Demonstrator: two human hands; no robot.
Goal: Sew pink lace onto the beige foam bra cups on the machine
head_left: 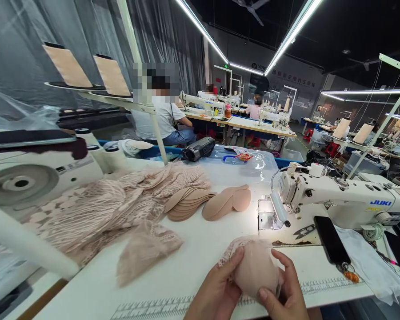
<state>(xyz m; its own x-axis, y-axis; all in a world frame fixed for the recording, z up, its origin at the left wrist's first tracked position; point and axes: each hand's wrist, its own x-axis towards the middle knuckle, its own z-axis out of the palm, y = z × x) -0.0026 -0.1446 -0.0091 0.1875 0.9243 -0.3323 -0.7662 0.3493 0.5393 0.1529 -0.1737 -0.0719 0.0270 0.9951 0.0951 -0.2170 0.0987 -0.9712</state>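
Observation:
Between my two hands I hold a beige bra cup (pixel 256 269) with lace along its upper left edge, just above the front of the white table. My left hand (pixel 222 280) grips its left side, thumb on top and fingers underneath. On the right side my right hand (pixel 286 284) curls round the cup, thumb pressing its lower edge. Beyond it, stacked beige cup pads (pixel 186 204) and a second fanned pile of pads (pixel 225 204) lie flat. A loose piece of sheer beige lace fabric (pixel 146 253) rests left of my hands.
A JUKI sewing machine (pixel 340 195) stands at right, its needle plate lit. Thread snips (pixel 305 231) and a black phone (pixel 331 240) lie before it. Heaped lace (pixel 100 209) covers the left side. A printed ruler (pixel 153 306) runs along the front edge. A co-worker (pixel 163 115) sits beyond.

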